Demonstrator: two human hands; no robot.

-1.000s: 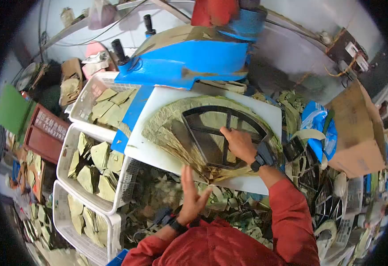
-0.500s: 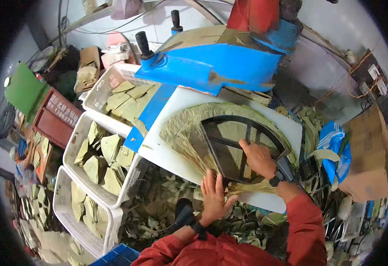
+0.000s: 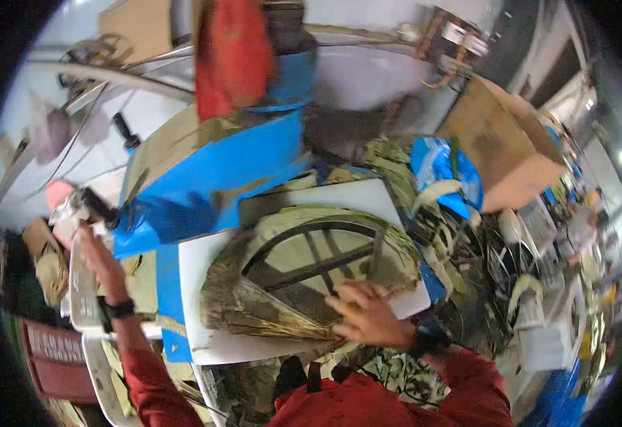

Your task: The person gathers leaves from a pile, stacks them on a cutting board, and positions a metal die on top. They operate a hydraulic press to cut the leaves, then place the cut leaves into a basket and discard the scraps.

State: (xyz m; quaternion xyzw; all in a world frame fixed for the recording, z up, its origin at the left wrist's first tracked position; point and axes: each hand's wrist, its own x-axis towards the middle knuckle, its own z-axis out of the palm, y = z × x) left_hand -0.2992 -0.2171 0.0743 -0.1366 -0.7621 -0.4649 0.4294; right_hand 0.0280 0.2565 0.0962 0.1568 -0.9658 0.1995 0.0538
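Observation:
A black quarter-round cutting die (image 3: 311,274) with crossbars lies on a thick stack of dried green leaves (image 3: 232,302). The stack is fan-shaped and rests on a white board (image 3: 204,349). My right hand (image 3: 371,317) lies over the die's lower corner and the leaves, fingers spread. Over at the left, my left hand (image 3: 104,267) is raised beside the blue press machine (image 3: 204,196), just below its near black handle (image 3: 99,206). Its fingers look stretched out, though blurred, and I see nothing in them.
White baskets (image 3: 108,384) with cut leaf pieces stand at the left. A cardboard box (image 3: 499,153) and a blue plastic bag (image 3: 446,174) are at the right, above leaf scraps. A red cloth (image 3: 236,60) hangs over the machine's column.
My left hand has left the leaf stack and moved up left toward the press handle. My right hand has shifted from the crossbars to the die's lower corner. The view has turned right.

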